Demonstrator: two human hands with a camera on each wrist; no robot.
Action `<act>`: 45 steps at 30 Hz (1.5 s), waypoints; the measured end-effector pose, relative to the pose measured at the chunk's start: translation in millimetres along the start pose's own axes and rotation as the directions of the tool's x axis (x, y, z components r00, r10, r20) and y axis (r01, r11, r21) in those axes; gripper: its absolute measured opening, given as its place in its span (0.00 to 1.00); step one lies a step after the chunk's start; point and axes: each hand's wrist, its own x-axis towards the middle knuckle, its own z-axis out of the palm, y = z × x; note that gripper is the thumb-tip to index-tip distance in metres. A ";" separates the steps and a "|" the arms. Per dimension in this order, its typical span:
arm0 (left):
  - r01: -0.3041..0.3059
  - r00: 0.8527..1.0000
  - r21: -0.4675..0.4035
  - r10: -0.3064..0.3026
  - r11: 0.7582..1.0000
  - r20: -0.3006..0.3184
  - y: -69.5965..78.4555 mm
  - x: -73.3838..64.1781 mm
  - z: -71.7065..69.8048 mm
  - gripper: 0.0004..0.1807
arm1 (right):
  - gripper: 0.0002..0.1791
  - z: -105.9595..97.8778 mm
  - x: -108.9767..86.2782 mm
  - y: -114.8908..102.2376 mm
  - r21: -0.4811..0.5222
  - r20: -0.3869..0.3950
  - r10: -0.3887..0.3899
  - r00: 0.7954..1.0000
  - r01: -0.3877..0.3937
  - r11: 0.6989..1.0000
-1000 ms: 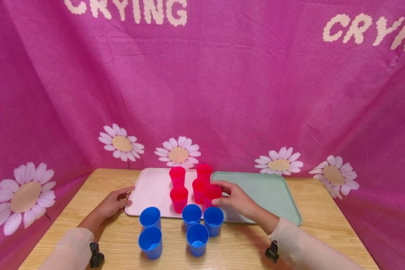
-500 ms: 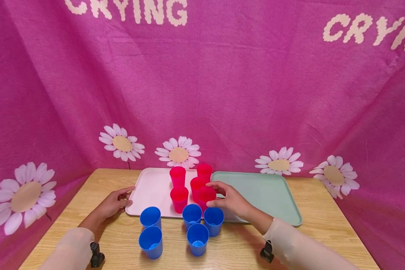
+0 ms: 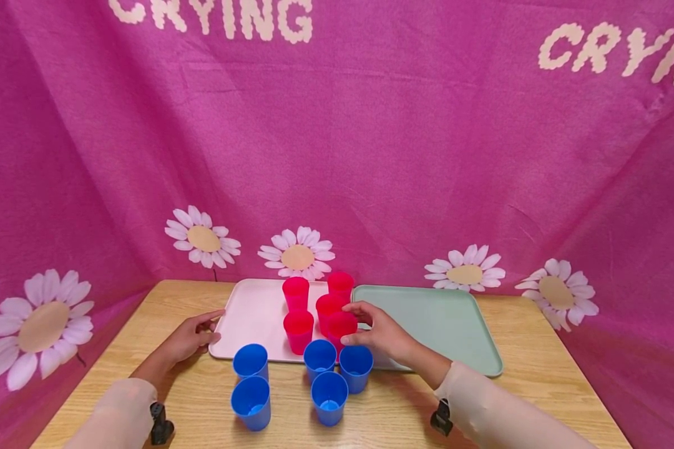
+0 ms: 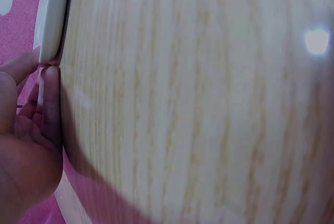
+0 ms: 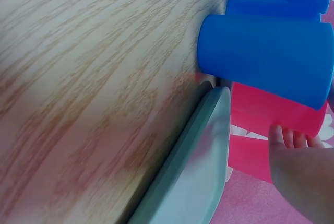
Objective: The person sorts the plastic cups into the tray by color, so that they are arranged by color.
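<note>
Right hand (image 3: 380, 333) part-closed round a red cup (image 3: 339, 326), thumb on its near side, fingers on the far side; cup upright, at the pink tray's (image 3: 253, 321) near right corner; base screened by blue cups (image 3: 329, 402), so its seating on the tray cannot be told for certain; left hand (image 3: 188, 338) relaxed, fingers slightly bent, thumb and fingertips at the pink tray's left rim; four other red cups (image 3: 298, 333) upright on that tray; five blue cups upright on the table (image 3: 539, 355) before it; green tray (image 3: 432, 321) just beside, to the right.
</note>
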 end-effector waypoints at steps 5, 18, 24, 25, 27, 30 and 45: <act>-0.011 1.000 -0.015 0.011 1.000 0.008 0.9 -1.8 0.5 0.35 | 0.34 2.4 2.1 0.2 -0.011 -0.017 0.007 1.000 -0.007 1.000; -0.008 1.000 -0.015 0.008 1.000 0.011 2.8 -1.2 -0.3 0.34 | 0.35 6.7 2.8 1.4 -0.037 -0.047 0.066 0.997 -0.068 0.997; -0.003 1.000 -0.010 0.003 1.000 0.003 2.7 -1.2 0.1 0.34 | 0.35 6.5 3.4 1.3 -0.045 -0.033 0.055 0.998 -0.057 0.997; -0.003 1.000 -0.007 0.003 1.000 0.003 2.6 -1.3 0.2 0.34 | 0.35 6.5 3.6 1.4 -0.046 -0.030 0.053 0.998 -0.054 0.997; -0.003 1.000 -0.011 0.003 1.000 0.000 2.2 -1.0 0.3 0.34 | 0.35 6.6 4.0 2.0 -0.048 -0.026 0.051 0.998 -0.052 0.997; -0.009 1.000 -0.011 0.009 1.000 -0.002 1.9 -0.9 0.3 0.34 | 0.36 6.9 3.9 2.5 -0.053 -0.024 0.049 0.999 -0.050 0.997; -0.008 1.000 -0.011 0.008 1.000 0.005 1.8 -0.7 -0.4 0.34 | 0.34 -1.1 -2.4 3.5 0.002 -0.018 -0.010 1.000 0.010 1.000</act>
